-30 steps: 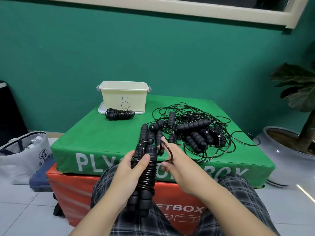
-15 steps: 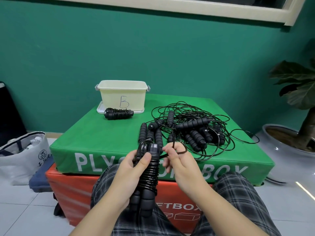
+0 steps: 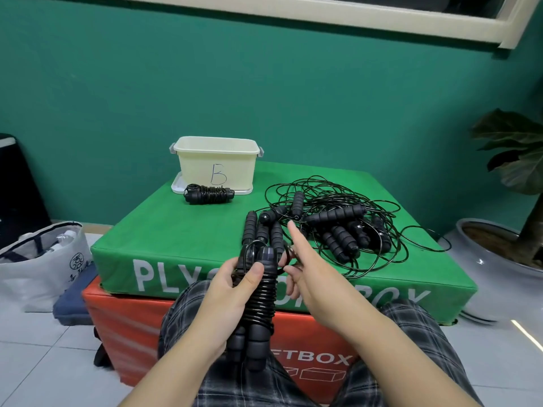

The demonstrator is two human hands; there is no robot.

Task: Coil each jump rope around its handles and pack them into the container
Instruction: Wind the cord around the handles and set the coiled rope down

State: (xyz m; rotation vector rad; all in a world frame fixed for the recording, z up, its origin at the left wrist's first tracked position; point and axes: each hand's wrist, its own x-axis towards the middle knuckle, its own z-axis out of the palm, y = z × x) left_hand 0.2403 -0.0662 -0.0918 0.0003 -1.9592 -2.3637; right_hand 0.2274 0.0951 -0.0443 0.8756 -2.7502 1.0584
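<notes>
Hard to see inside the cream plastic container marked "B" (image 3: 216, 163): its front wall blocks the interior, so whatever sits in there is out of sight. It stands on its pale lid at the far left of the green padded box (image 3: 182, 233), itself stacked on an orange-red soft box (image 3: 141, 327) whose printed lettering is cut off by the knees in grey plaid shorts (image 3: 188, 312).

Just in front of the container lies one coiled black jump rope bundle (image 3: 209, 194), cord wound round its paired handles, close to the lid's edge. Over on the right, a loose tangle of black foam-handled jump ropes (image 3: 335, 227) sprawls across the green top; handles overlap and cords loop over each other, so counting them is guesswork.

Now the hands. The left hand (image 3: 227, 292) grips the half-wound black jump rope (image 3: 261, 298) held upright above the lap, thumb pressed across the coils, fingers wrapped behind and hidden. The handles' lower ends poke out below the palm. The right hand (image 3: 305, 274) sits just beside the bundle's top, index finger pointing straight up and away, while the lower fingers curl in by a small loop of cord; they seem to pinch it, though that contact is blurred and partly covered.

At the edges: a white printed tote bag (image 3: 44, 259) on the tiled floor, left, and a potted plant (image 3: 511, 177), right, cropped by the frame.
</notes>
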